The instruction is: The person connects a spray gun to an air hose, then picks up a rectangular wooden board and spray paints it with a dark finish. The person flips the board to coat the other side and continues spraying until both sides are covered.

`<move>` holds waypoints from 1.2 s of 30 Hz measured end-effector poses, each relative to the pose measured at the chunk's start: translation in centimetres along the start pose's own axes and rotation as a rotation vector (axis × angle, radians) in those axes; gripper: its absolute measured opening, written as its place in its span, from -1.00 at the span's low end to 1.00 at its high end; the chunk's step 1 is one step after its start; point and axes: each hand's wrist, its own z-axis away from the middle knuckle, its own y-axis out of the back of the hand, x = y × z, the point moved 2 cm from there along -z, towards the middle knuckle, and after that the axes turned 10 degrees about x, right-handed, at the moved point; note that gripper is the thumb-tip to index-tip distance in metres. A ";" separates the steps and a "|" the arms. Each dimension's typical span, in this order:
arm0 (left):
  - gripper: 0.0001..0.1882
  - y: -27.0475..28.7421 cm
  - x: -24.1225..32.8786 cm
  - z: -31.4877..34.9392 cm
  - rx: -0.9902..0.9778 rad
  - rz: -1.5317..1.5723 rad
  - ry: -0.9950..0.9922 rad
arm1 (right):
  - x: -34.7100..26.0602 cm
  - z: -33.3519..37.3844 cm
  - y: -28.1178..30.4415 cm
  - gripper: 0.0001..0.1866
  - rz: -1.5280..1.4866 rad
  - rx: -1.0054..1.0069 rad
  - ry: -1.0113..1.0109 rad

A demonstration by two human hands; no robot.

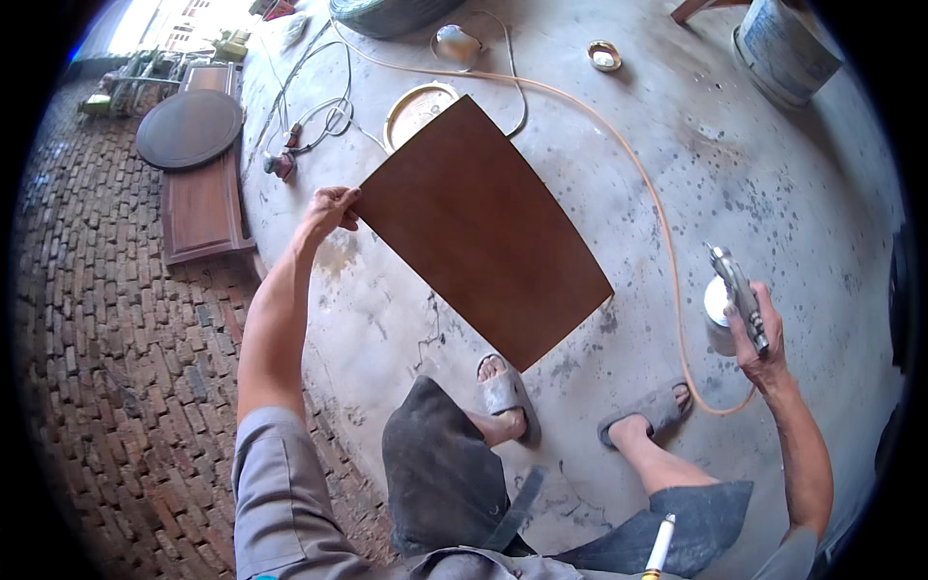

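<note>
My left hand (333,208) pinches the left corner of a flat dark brown wooden panel (488,237). The panel is tilted in front of me and partly covers a round yellowish-rimmed tub (394,124); whether it touches the tub, I cannot tell. Off to the right, my right hand (764,348) grips a metal spray gun (740,287) with a pale cup on it, well apart from the panel. An orange-tan air hose (633,155) loops across the floor and up to that hand.
Brown wooden boards (201,208) and a dark oval piece (189,130) lie at the left beside brick paving (106,290). Cables (338,106) coil at the upper left. A stained bucket (788,53) stands far right; a small bowl (604,58) sits nearby. My sandalled feet (501,391) are below the panel.
</note>
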 end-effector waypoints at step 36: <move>-0.17 -14.7 -5.5 -8.6 0.915 -0.450 -0.906 | -11.6 -8.2 -24.9 -0.51 -0.308 -0.234 0.208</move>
